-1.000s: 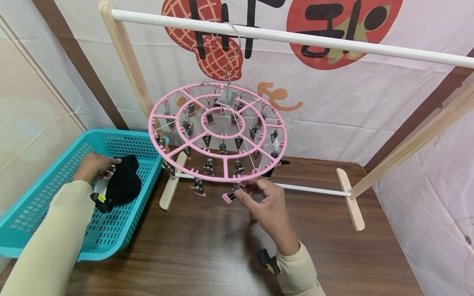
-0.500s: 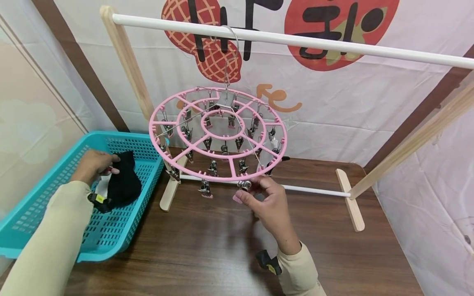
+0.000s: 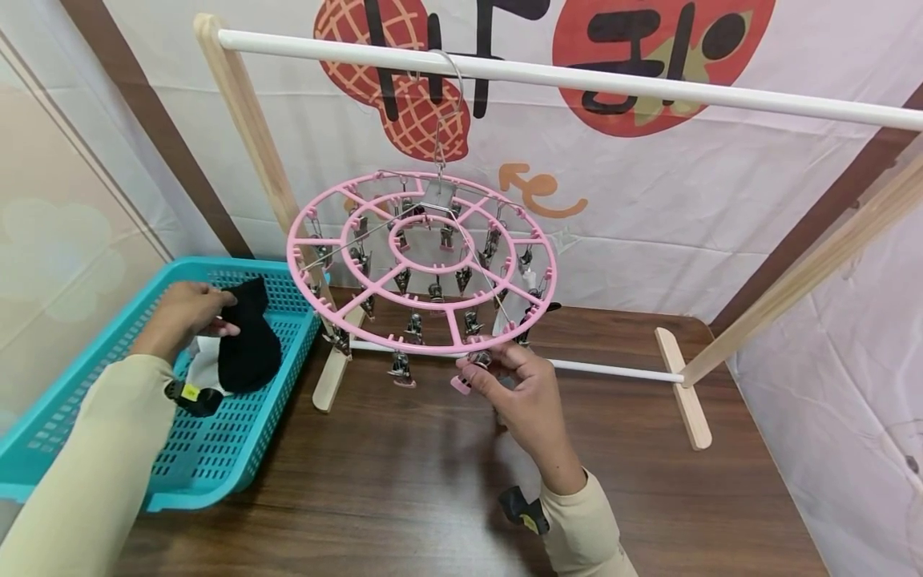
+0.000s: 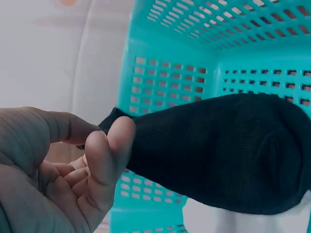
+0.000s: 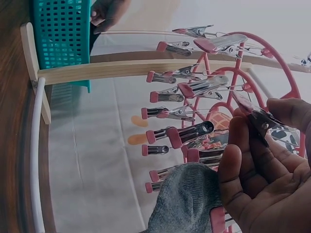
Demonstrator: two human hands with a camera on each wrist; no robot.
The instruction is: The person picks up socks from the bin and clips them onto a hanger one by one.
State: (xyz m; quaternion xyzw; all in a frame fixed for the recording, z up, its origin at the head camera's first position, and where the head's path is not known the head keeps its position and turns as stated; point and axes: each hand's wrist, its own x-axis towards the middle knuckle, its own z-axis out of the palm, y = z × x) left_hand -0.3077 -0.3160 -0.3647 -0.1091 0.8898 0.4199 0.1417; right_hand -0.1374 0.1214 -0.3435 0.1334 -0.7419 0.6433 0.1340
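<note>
My left hand [image 3: 186, 319] pinches the narrow end of a black sock [image 3: 248, 353] between thumb and fingers, over the blue basket [image 3: 195, 498]. In the left wrist view the black sock [image 4: 218, 153] stretches away from the fingertips. At the front rim of a pink round clip hanger [image 3: 433, 350], my right hand [image 3: 530, 397] holds one metal clip with pink tips [image 3: 461, 385]. The right wrist view has that clip [image 5: 255, 114] between thumb and fingers. A grey sock [image 5: 187, 199] hangs near this hand, among several other clips.
The hanger hooks over a white rail [image 3: 577, 76] on a wooden stand [image 3: 248, 120]. Under the black sock lies a white cloth item [image 3: 205, 365] in the basket. A lower white bar [image 3: 613, 370] crosses above the brown tabletop [image 3: 375, 481]. Printed fabric [image 3: 649, 232] stands behind.
The hanger has turned slightly, its front clips shifting right, with the right hand still on the clip. The black sock has shifted a little, uncovering more of the white item.
</note>
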